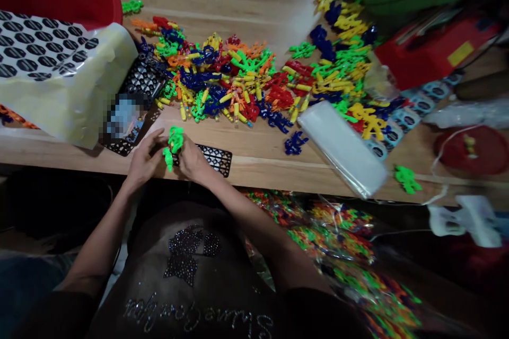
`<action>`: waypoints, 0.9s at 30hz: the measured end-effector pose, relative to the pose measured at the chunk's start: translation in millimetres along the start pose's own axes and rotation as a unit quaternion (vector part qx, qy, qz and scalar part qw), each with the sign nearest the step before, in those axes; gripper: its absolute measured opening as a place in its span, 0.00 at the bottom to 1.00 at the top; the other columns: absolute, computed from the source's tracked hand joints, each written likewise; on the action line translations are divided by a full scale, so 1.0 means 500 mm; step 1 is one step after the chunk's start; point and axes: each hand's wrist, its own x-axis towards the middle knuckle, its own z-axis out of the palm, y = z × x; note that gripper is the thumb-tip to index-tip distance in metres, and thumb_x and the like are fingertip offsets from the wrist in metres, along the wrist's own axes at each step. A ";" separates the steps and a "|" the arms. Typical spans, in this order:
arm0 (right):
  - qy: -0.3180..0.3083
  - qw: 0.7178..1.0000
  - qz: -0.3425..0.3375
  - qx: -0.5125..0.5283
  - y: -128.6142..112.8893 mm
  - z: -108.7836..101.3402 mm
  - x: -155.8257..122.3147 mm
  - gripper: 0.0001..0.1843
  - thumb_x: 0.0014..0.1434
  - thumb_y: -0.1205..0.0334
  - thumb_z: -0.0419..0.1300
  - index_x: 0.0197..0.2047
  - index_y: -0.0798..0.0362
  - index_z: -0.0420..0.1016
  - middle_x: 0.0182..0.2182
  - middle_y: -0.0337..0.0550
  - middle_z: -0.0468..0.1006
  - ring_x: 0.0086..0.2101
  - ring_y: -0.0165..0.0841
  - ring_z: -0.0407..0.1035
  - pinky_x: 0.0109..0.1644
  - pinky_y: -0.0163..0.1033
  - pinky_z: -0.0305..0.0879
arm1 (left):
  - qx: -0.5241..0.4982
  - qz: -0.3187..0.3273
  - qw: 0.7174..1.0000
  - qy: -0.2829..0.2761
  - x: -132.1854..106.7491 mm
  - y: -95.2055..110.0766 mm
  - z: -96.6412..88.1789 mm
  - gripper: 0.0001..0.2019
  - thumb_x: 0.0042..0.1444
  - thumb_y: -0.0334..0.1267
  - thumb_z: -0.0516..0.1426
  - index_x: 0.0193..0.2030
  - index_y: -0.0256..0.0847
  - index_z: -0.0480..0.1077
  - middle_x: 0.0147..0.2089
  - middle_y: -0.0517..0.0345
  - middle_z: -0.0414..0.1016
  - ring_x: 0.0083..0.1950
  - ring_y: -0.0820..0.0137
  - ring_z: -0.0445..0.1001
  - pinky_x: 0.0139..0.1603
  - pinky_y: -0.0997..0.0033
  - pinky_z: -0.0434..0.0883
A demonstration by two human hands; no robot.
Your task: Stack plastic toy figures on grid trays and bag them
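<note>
There's the left hand (145, 159), fingers together, clamped on a green plastic piece (175, 140) at lower centre; the right hand (193, 162) pinches it too, fingers bunched, just beside a black perforated plate (217, 160) on the wooden table (254, 154).

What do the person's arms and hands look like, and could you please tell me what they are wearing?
The left hand and right hand are bare, with no gloves, and the forearms are bare too. Dark sleeves end near the elbows. They belong to a dark top with a rhinestone bow and sparkling script lettering.
</note>
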 end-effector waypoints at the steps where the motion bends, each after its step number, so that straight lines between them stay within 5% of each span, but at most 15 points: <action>1: -0.002 1.000 -0.009 -0.006 -0.007 0.006 -0.001 0.27 0.61 0.73 0.49 0.64 0.55 0.57 0.53 0.58 0.74 0.54 0.47 0.71 0.61 0.57 0.73 | -0.032 0.006 0.999 0.019 0.003 0.016 0.001 0.29 0.70 0.52 0.60 0.74 0.48 0.64 0.64 0.45 0.80 0.64 0.59 0.80 0.64 0.53 0.79; 4: -0.023 0.998 0.010 -0.049 -0.029 0.014 0.000 0.25 0.63 0.72 0.52 0.63 0.56 0.61 0.53 0.58 0.73 0.55 0.48 0.69 0.63 0.58 0.72 | -0.061 0.050 0.996 0.043 0.017 0.083 0.008 0.30 0.71 0.55 0.58 0.75 0.52 0.62 0.74 0.48 0.71 0.73 0.58 0.73 0.73 0.51 0.72; 7: -0.074 0.996 0.011 -0.056 -0.032 -0.015 0.013 0.18 0.64 0.75 0.50 0.56 0.55 0.67 0.52 0.57 0.74 0.54 0.46 0.70 0.62 0.54 0.73 | -0.012 0.075 0.997 0.016 0.029 0.142 0.025 0.21 0.73 0.51 0.57 0.67 0.48 0.73 0.67 0.50 0.78 0.68 0.59 0.77 0.71 0.52 0.74; 11: -0.069 0.996 -0.028 -0.046 0.023 -0.133 0.051 0.19 0.63 0.78 0.52 0.52 0.51 0.72 0.52 0.51 0.76 0.55 0.42 0.70 0.62 0.50 0.73 | 0.003 0.058 0.997 0.050 0.033 0.167 0.044 0.15 0.75 0.42 0.54 0.57 0.43 0.79 0.49 0.54 0.84 0.52 0.65 0.82 0.60 0.59 0.78; 14: 0.039 0.991 0.024 -0.124 0.102 -0.232 0.086 0.16 0.69 0.73 0.51 0.52 0.51 0.75 0.54 0.54 0.76 0.55 0.47 0.68 0.64 0.61 0.70 | -0.015 0.048 0.997 0.061 0.030 0.165 0.049 0.15 0.75 0.42 0.54 0.60 0.44 0.78 0.47 0.55 0.85 0.51 0.66 0.82 0.60 0.60 0.78; 17: 0.071 0.981 0.068 -0.169 0.172 -0.289 0.105 0.19 0.72 0.71 0.45 0.55 0.53 0.75 0.54 0.57 0.76 0.56 0.52 0.66 0.65 0.70 0.66 | -0.024 0.045 0.996 0.071 0.030 0.162 0.052 0.18 0.76 0.48 0.53 0.62 0.44 0.77 0.47 0.53 0.85 0.52 0.66 0.83 0.60 0.59 0.79; 21: 0.059 0.981 0.066 -0.170 0.175 -0.282 0.084 0.15 0.73 0.63 0.51 0.59 0.51 0.72 0.54 0.57 0.75 0.56 0.53 0.66 0.67 0.69 0.66 | -0.013 0.043 0.996 0.072 0.032 0.156 0.061 0.21 0.77 0.52 0.51 0.68 0.47 0.72 0.56 0.50 0.83 0.57 0.63 0.83 0.66 0.53 0.77; 27: -0.007 0.999 0.044 0.013 0.047 -0.163 0.032 0.18 0.71 0.66 0.52 0.62 0.52 0.67 0.54 0.54 0.76 0.54 0.46 0.72 0.63 0.58 0.74 | 0.014 0.077 0.995 0.057 0.034 0.139 0.061 0.26 0.77 0.54 0.48 0.78 0.55 0.58 0.80 0.52 0.61 0.81 0.58 0.61 0.80 0.47 0.64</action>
